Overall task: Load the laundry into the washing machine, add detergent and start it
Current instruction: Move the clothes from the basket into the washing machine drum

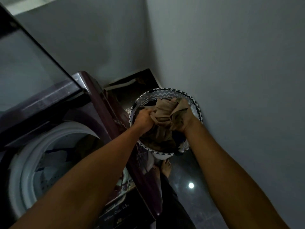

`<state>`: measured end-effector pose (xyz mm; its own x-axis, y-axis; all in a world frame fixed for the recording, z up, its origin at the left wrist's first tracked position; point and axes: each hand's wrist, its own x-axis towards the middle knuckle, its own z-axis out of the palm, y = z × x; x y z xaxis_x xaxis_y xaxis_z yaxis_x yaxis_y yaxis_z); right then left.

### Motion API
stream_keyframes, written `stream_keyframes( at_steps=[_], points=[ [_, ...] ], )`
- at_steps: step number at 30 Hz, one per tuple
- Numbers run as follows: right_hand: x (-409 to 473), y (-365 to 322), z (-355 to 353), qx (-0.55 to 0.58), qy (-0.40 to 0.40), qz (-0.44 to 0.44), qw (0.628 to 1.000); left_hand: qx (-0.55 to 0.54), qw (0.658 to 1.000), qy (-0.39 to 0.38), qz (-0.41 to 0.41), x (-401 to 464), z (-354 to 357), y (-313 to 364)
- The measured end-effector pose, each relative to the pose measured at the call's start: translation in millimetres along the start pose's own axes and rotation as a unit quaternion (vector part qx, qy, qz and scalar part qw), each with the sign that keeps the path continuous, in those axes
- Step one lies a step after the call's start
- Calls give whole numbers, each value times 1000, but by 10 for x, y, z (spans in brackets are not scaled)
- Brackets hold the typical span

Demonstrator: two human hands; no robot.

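Dim grey-walled corner | left hand [143, 119] and right hand [180, 120] clench bunched tan cloth garment [163, 111] over round zigzag-trimmed laundry basket [194, 103] | lift clear, swing to open white washer drum [26, 162]

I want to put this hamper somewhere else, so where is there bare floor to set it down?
Bare dark floor shows between the washing machine and the right wall, just nearer than the laundry basket; a foot borders it. Crowded: both hands, left hand and right hand, fill the basket gripping tan cloth.
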<state>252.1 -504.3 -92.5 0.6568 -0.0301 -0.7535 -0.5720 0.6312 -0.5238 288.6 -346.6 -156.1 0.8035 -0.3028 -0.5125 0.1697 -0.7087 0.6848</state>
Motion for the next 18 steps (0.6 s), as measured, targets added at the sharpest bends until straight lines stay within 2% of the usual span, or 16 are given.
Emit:
stream_keyframes(
  at_steps=[2, 3, 4, 6, 7, 9, 10, 11, 13, 14, 18],
  points=[
    [-25, 4, -46, -46, -94, 52, 993, -71, 993, 43, -83, -22, -47, 124],
    [-5, 39, -95, -157, -93, 52, 982, -85, 988, 74, -102, -54, -96, 178],
    [14, 101, -142, -266, -90, 43, 959, -77, 988, 105, -83, -111, -152, 227],
    [79, 247, -245, -443, -67, -3, 894, -25, 988, 150, 35, -250, -207, 298],
    [79, 307, -248, -509, -103, -39, 853, -18, 982, 155, 109, -329, -218, 335],
    [97, 413, -199, -618, -135, -88, 770, -37, 967, 132, 214, -440, -194, 373],
    [132, 442, -169, -647, -113, -102, 747, -37, 961, 124, 246, -459, -179, 379],
    [162, 464, -133, -650, -77, -106, 748, -33, 955, 123, 267, -444, -165, 369],
    [239, 505, -110, -533, 6, -104, 840, -33, 952, 136, 272, -397, -175, 351],
    [281, 523, -85, -472, 53, -113, 873, -36, 957, 142, 252, -377, -185, 321],
    [69, 411, 84, -372, 51, -110, 920, -50, 981, 144, 117, -349, -259, 213]
  ],
)
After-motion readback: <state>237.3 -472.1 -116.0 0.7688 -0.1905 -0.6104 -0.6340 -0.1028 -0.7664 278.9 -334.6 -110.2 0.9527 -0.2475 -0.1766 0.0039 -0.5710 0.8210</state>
